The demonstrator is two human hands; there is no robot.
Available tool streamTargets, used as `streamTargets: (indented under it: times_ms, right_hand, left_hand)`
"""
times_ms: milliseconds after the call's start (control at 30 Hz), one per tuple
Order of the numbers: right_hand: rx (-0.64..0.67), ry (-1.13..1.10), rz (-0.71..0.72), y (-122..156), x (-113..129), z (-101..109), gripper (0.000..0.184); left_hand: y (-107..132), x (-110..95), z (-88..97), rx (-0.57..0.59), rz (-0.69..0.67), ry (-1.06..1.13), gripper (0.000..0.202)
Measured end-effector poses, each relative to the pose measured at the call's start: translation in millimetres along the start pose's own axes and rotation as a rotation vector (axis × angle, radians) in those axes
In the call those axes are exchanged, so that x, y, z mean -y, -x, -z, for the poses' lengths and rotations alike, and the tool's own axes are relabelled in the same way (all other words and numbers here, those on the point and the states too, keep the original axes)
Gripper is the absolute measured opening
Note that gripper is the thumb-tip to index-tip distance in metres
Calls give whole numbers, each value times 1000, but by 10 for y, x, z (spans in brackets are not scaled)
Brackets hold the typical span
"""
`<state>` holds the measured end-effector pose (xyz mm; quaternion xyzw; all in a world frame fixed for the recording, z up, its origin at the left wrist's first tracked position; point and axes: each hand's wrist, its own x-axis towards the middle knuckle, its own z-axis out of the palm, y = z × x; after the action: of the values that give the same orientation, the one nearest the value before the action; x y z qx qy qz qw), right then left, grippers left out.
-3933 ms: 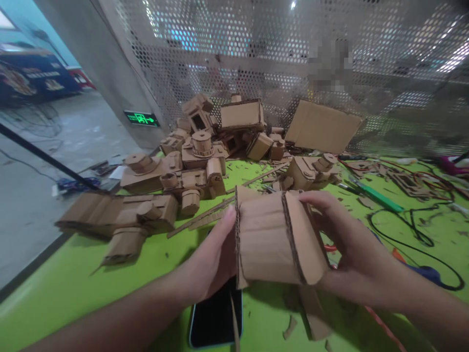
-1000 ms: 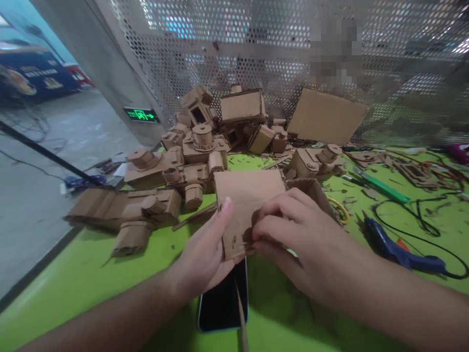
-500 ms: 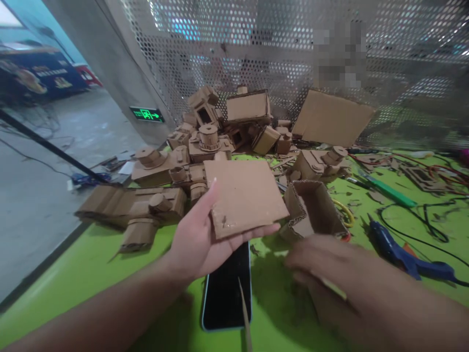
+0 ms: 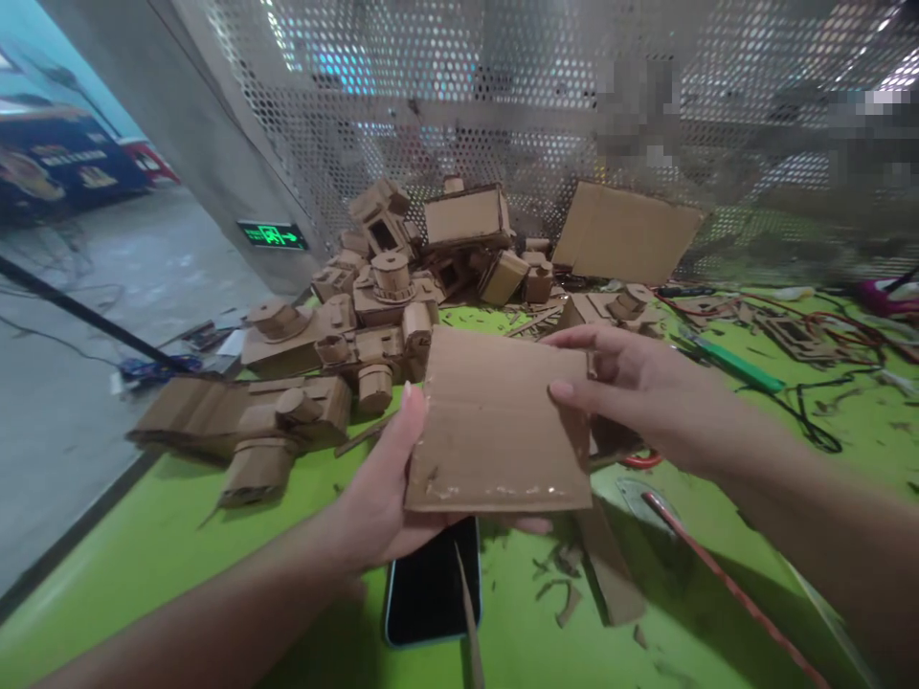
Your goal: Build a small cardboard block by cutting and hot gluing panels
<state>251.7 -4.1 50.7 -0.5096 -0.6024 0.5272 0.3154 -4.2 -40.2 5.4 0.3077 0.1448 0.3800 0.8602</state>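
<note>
A flat, squarish piece of cardboard [image 4: 503, 421] is held up over the green table between both hands. Shiny glue-like spots run along its near and left edges. My left hand [image 4: 388, 488] grips it from the left, thumb on the edge and fingers underneath. On the right edge, my right hand [image 4: 632, 392] pinches it, thumb on top and the other fingers behind. An open cardboard box [image 4: 614, 435] is mostly hidden behind the right hand. Below the piece lies a phone [image 4: 431, 593] with a thin cardboard strip [image 4: 470, 612] across it.
Cardboard camera models [image 4: 392, 282] are piled at the back and left. A large cardboard sheet [image 4: 628, 234] leans on the perforated metal screen [image 4: 459, 96]. To the right lie a green cutter [image 4: 739, 364], a black cable [image 4: 804, 421], a red-striped rod [image 4: 739, 593] and scraps [image 4: 567, 603].
My right hand has come up from the table's near right and taken hold of the cardboard piece's right edge. The piece has turned more squarely towards me. The view has shifted slightly.
</note>
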Motion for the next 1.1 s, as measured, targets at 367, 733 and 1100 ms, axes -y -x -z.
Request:
streamTargets:
  times_ms: [367, 733, 1100]
  right_hand:
    - [-365, -95, 117, 33, -159, 405, 42]
    - [-219, -155, -29, 201, -154, 352, 50]
    - [-190, 169, 77, 321, -160, 191, 38]
  left_hand:
    - [-199, -125, -11, -657, -175, -268, 39]
    - [-108, -22, 141, -523, -263, -643, 32]
    - [-66, -64, 0, -658, -311, -928, 17]
